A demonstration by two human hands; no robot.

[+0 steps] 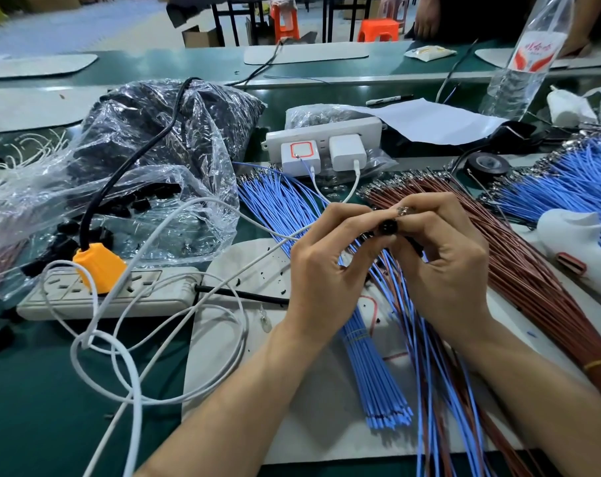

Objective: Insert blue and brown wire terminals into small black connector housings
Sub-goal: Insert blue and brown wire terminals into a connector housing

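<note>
My left hand (326,266) pinches a small black connector housing (384,227) at the middle of the view. My right hand (443,259) pinches a metal wire terminal (403,211) right at the housing's top. Blue and brown wires (426,356) hang from both hands toward me. A bundle of blue wires (361,346) lies below my left hand, and a bundle of brown wires (519,266) fans out to the right. Loose black housings (147,197) spill from a clear plastic bag (161,142) at the left.
A white power strip (99,294) with an orange plug (99,266) and tangled white cables (127,366) lies at the front left. A second strip with chargers (323,149), black tape (487,164), a water bottle (529,60) and more blue wires (560,180) stand behind. Another person's hand (426,18) rests at the far edge.
</note>
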